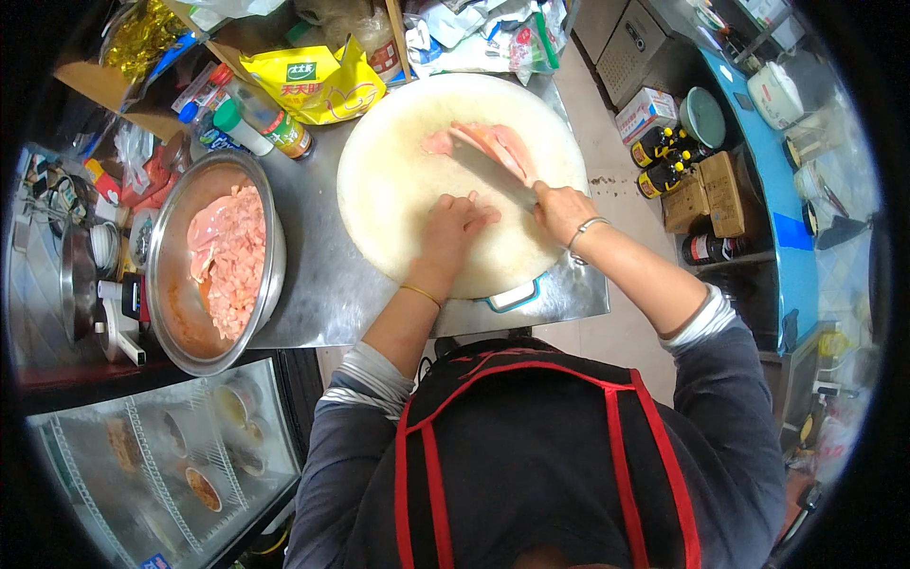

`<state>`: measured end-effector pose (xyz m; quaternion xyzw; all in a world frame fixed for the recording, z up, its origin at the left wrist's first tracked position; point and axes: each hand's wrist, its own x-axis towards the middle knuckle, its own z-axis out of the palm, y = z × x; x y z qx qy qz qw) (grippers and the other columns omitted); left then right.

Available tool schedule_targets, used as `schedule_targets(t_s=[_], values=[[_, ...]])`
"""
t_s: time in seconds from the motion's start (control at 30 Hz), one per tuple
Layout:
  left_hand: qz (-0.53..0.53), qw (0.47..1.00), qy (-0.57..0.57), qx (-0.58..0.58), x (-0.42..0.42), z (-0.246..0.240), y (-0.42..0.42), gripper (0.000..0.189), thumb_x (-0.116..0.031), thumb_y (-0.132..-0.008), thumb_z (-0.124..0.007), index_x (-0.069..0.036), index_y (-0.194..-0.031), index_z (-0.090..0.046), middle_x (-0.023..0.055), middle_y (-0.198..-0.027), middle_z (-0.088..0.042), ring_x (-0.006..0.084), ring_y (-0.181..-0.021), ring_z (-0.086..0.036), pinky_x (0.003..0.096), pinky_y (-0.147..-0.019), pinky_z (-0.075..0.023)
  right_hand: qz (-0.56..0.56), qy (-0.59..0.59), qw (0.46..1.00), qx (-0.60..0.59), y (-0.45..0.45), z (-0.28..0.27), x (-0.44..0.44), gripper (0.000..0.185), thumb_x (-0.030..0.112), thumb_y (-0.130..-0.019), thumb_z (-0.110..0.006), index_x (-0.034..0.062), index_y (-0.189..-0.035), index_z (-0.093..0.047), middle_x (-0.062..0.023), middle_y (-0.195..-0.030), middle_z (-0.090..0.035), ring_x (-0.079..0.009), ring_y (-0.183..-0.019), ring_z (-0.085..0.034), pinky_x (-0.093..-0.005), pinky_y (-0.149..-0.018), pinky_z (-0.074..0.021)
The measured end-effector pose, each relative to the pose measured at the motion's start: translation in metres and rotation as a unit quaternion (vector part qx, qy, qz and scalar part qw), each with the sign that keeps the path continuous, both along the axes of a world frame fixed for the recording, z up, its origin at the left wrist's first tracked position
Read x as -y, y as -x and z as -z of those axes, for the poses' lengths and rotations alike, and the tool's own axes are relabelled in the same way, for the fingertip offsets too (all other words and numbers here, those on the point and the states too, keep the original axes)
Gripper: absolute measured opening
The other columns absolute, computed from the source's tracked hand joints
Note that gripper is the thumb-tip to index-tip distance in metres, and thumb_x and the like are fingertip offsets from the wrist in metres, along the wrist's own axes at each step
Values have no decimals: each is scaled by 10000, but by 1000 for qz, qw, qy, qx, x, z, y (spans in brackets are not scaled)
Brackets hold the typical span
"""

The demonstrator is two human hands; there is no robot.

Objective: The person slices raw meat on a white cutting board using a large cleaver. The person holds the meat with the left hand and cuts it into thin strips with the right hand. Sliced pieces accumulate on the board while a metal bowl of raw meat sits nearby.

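A kitchen knife (490,169) with a broad blade is gripped by its handle in my right hand (567,213). Its blade lies alongside a slab of pale raw meat (501,146) on the round cutting board (384,192). Off the slab's left end sits a smaller scrap of raw meat (436,143). Nearer to me, my left hand (448,231) rests on the board, fingers curled on a small pink piece of meat (486,215); the hand is slightly blurred and hides part of it. To the left, a steel basin (167,284) holds a heap of diced raw meat (238,263).
The board stands on a steel table (313,235). Behind it are a yellow seasoning bag (313,82), several bottles (281,131) and plastic bags (473,39). A glass-fronted cabinet (178,455) sits lower left. On the right, a blue-topped shelf (764,178) holds dark bottles (657,178) and cartons (719,192).
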<state>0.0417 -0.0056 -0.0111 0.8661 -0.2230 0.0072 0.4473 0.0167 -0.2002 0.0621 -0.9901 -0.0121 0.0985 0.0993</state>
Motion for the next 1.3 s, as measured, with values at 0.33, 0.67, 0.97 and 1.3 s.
schedule_targets(t_s=[0.33,0.67,0.97,1.3], values=[[-9,992,79,-99,2,11,-12,276,-198,-744,-733,-24,-894,-581,118,-901,-555,244,-750,-566,346,-687,-485,-41,-43,998,-20,38,-35,1,145,142,-833,-515,22,-913,-500,-230,-686,-609,-411,-669,-613,-491,-635,-493],[21,993,-55,98,4,9,2,261,-185,-745,-709,-33,-908,-573,156,-929,-528,343,-814,-561,411,-698,-484,-19,18,996,-90,38,-30,-17,155,127,-822,-498,19,-933,-512,-228,-717,-628,-399,-703,-631,-482,-659,-503],[-36,995,94,-25,-3,7,9,183,-159,-780,-681,-12,-842,-591,142,-882,-559,279,-739,-595,373,-643,-499,-13,-50,999,-7,16,5,-12,177,177,-839,-523,35,-943,-504,-232,-723,-623,-408,-688,-621,-490,-659,-501],[-70,996,61,10,-1,9,10,102,-117,-753,-668,-34,-769,-610,123,-835,-588,289,-702,-607,366,-617,-499,-70,-20,997,-22,48,-32,-9,165,150,-822,-553,43,-935,-500,-209,-656,-606,-406,-642,-609,-489,-597,-485]])
